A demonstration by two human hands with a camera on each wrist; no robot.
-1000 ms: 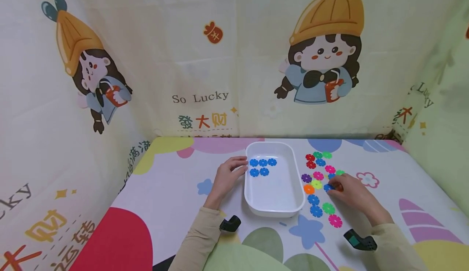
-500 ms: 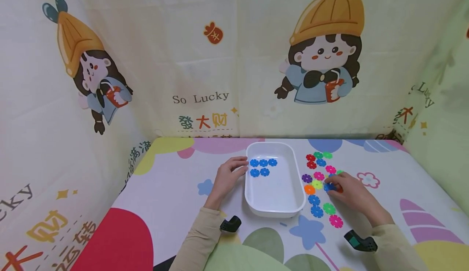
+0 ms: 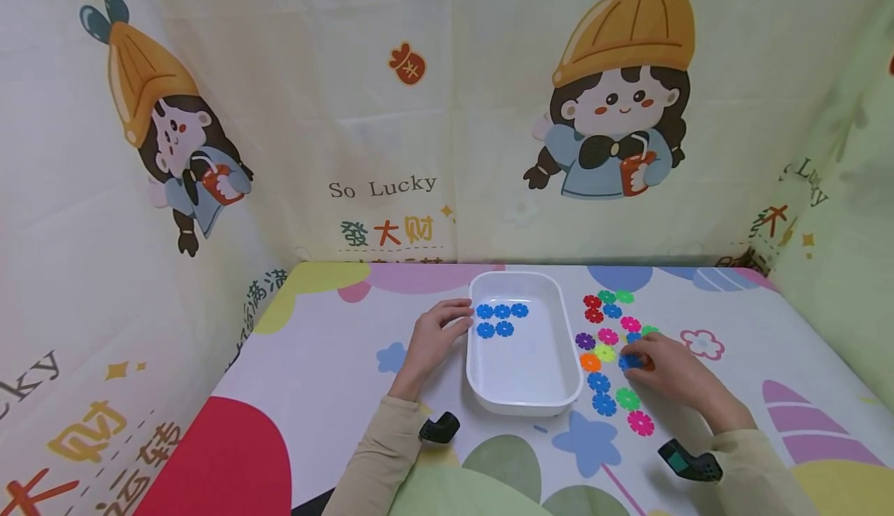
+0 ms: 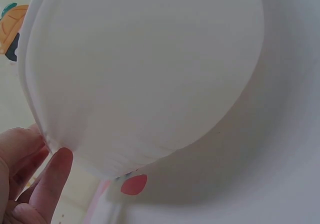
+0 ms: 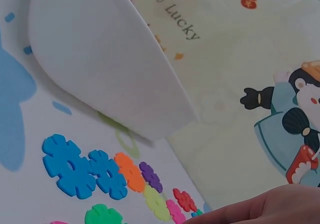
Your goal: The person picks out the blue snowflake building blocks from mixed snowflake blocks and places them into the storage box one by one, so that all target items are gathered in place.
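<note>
A white rectangular tray (image 3: 524, 376) stands on the table with several blue snowflake building discs (image 3: 502, 311) lying in two rows at its far left. My left hand (image 3: 434, 339) holds the tray's left rim; the left wrist view has its thumb and fingers at the edge of the tray (image 4: 150, 73). Right of the tray, my right hand (image 3: 673, 368) pinches a blue snowflake disc (image 3: 629, 362) at table level, its fingers partly covering it. In the right wrist view only part of the right hand (image 5: 260, 209) shows, and that disc is hidden.
Loose snowflake discs in several colours lie around the right hand, among them an orange disc (image 3: 590, 362), a purple disc (image 3: 585, 341), a green disc (image 3: 628, 399) and a pink disc (image 3: 640, 423). A printed cloth wall (image 3: 489, 112) rises behind the table.
My right fingers have shifted slightly at the blue disc, which has moved a little toward me. The left hand and tray have stayed in place.
</note>
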